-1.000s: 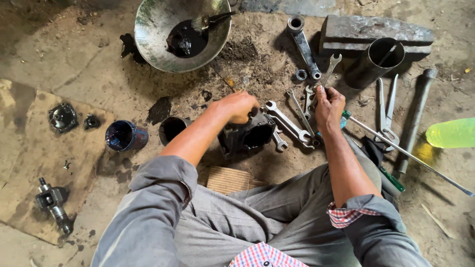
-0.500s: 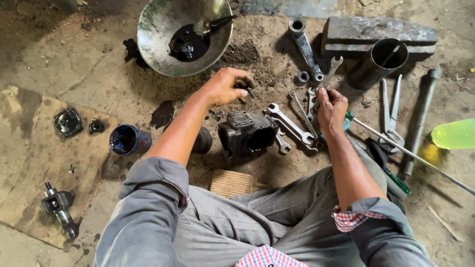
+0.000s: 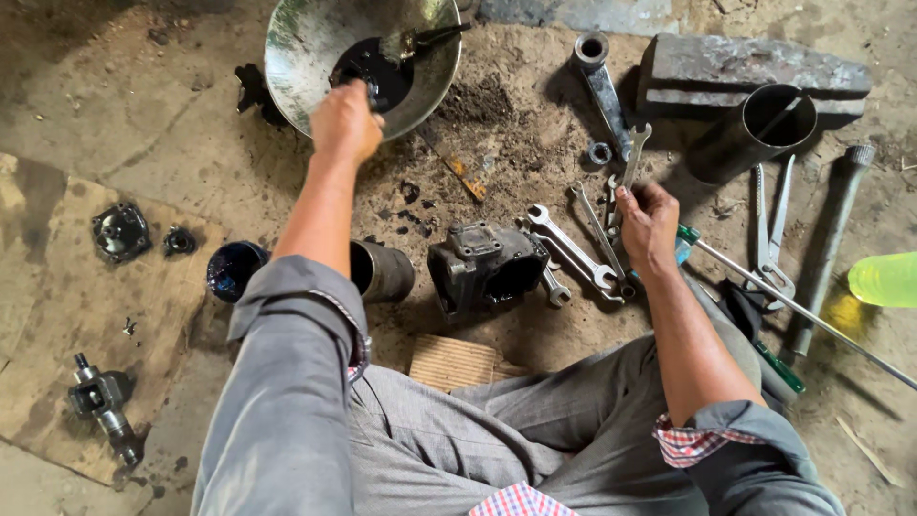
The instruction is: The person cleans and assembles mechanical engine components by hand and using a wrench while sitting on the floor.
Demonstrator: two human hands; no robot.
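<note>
My left hand (image 3: 346, 119) reaches over the near rim of a large metal bowl (image 3: 287, 48) that holds black oil, its fingers closed on a small dark part. A brush (image 3: 420, 38) lies in the bowl. My right hand (image 3: 648, 225) rests among several spanners on the dirt floor and grips a slim open-ended spanner (image 3: 632, 153) that points away from me. Between my arms sits a dark engine casing (image 3: 482, 268), with a metal sleeve (image 3: 387, 272) and a dark cup (image 3: 234, 268) to its left.
A heavy metal block (image 3: 755, 72), a steel pipe (image 3: 755, 134), pliers (image 3: 769, 229), a long rod (image 3: 793, 306) and a green bottle (image 3: 884, 277) lie at the right. Cardboard (image 3: 48, 287) at the left carries a crankshaft (image 3: 100, 401) and small parts. A wood block (image 3: 454, 363) sits by my knees.
My left hand left the engine casing, picked something up from the dirt and moved forward to the bowl. My right hand stayed on the spanners.
</note>
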